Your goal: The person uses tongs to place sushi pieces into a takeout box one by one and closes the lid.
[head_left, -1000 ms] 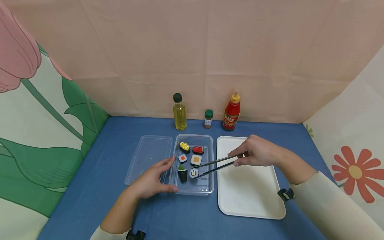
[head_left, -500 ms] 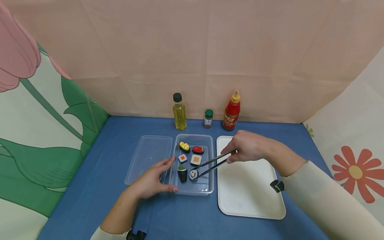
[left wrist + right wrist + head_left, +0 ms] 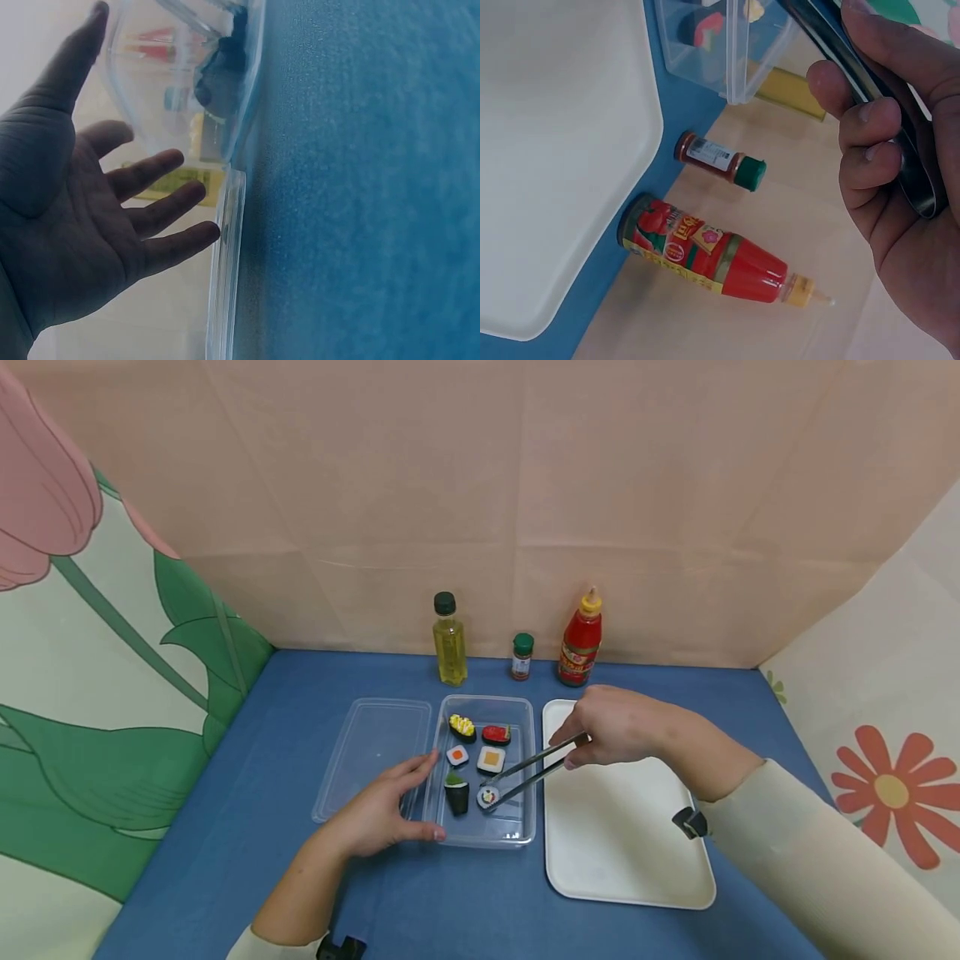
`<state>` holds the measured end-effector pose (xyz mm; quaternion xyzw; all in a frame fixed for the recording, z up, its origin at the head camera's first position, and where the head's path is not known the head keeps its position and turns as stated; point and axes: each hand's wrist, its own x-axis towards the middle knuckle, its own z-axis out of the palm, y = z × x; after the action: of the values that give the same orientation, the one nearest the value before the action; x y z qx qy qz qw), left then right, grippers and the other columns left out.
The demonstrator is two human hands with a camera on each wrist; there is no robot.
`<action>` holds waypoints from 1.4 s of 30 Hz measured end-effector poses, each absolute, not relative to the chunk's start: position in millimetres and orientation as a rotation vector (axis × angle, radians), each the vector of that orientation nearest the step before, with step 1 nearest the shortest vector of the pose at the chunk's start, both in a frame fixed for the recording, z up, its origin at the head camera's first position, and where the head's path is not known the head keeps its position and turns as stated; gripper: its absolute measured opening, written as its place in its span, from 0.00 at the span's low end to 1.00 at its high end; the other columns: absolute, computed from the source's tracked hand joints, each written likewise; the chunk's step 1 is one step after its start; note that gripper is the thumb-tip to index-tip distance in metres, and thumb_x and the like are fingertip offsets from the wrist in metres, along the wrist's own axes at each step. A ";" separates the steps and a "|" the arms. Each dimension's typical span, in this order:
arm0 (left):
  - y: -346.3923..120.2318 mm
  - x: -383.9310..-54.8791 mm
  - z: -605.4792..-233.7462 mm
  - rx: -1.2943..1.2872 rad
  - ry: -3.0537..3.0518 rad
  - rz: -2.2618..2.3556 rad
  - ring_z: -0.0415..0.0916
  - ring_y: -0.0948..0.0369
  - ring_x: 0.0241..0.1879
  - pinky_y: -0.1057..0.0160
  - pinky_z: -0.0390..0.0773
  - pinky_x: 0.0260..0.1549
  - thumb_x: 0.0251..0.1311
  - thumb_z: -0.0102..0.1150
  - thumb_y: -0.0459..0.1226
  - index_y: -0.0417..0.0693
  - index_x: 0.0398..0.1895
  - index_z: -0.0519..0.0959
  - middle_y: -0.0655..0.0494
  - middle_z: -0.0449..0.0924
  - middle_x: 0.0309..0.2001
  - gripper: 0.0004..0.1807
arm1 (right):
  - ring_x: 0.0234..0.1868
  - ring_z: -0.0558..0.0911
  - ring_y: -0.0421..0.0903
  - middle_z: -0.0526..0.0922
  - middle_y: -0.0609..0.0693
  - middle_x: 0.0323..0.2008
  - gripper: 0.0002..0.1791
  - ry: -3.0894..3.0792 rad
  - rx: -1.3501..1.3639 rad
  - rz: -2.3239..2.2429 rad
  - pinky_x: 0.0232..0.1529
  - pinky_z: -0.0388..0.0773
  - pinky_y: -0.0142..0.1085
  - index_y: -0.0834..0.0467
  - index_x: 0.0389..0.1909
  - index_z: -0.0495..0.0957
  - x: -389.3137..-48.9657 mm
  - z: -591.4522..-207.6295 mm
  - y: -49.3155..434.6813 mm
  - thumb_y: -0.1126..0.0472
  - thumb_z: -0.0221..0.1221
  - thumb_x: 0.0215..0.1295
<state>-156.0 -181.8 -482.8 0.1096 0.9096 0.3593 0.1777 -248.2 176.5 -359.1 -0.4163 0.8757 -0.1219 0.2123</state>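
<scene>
In the head view my right hand [image 3: 622, 727] grips a pair of dark metal tongs [image 3: 536, 758], their bent end inside the palm in the right wrist view. The tong tips straddle a round sushi roll [image 3: 488, 797] in a clear plastic box [image 3: 510, 837]. Beside that roll are a hand roll [image 3: 456, 795], an orange-centred roll [image 3: 457, 755], a square yellow-centred roll [image 3: 491, 760], a red-topped piece [image 3: 496, 734] and a yellow-topped one [image 3: 462, 727]. My left hand [image 3: 382, 810], thumb and fingers spread, rests against the box's left side.
A clear lid [image 3: 375, 735] lies left of the box, partly behind the left hand. A white tray [image 3: 630, 852] is on the right, under the right hand. Behind stand an oil bottle [image 3: 450, 647], a green-capped spice jar [image 3: 522, 657] and a red sauce bottle [image 3: 580, 643].
My right hand has moved left and slightly away from me, holding the tongs at a steeper slant. Their tips stay at the round roll. The left hand keeps its place.
</scene>
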 end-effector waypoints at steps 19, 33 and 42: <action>-183.1 -158.8 -483.2 0.325 2.579 1.013 0.51 0.40 0.78 0.31 0.60 0.68 0.47 0.81 0.57 0.64 0.84 0.55 0.49 0.54 0.81 0.62 | 0.24 0.77 0.35 0.85 0.32 0.29 0.20 2.496 -1.128 -0.451 0.28 0.80 0.33 0.49 0.55 0.89 -242.5 -362.9 201.0 0.53 0.75 0.62; -181.8 -158.1 -481.7 0.313 2.572 1.010 0.51 0.39 0.78 0.31 0.60 0.68 0.47 0.81 0.57 0.64 0.84 0.55 0.49 0.53 0.82 0.62 | 0.22 0.75 0.34 0.82 0.32 0.28 0.20 2.550 -1.161 -0.611 0.23 0.75 0.31 0.48 0.56 0.88 -228.6 -375.1 236.9 0.52 0.74 0.63; -180.4 -156.3 -479.9 0.311 2.572 1.001 0.51 0.39 0.79 0.31 0.60 0.68 0.47 0.81 0.58 0.63 0.84 0.55 0.49 0.53 0.82 0.62 | 0.22 0.75 0.33 0.84 0.31 0.30 0.21 2.579 -1.192 -0.726 0.23 0.74 0.30 0.49 0.56 0.88 -214.3 -388.8 256.4 0.51 0.74 0.63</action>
<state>-156.3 -180.4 -479.9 0.1102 0.9107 0.3545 0.1811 -214.3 256.4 -388.8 -0.4042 0.8747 -0.2463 0.1044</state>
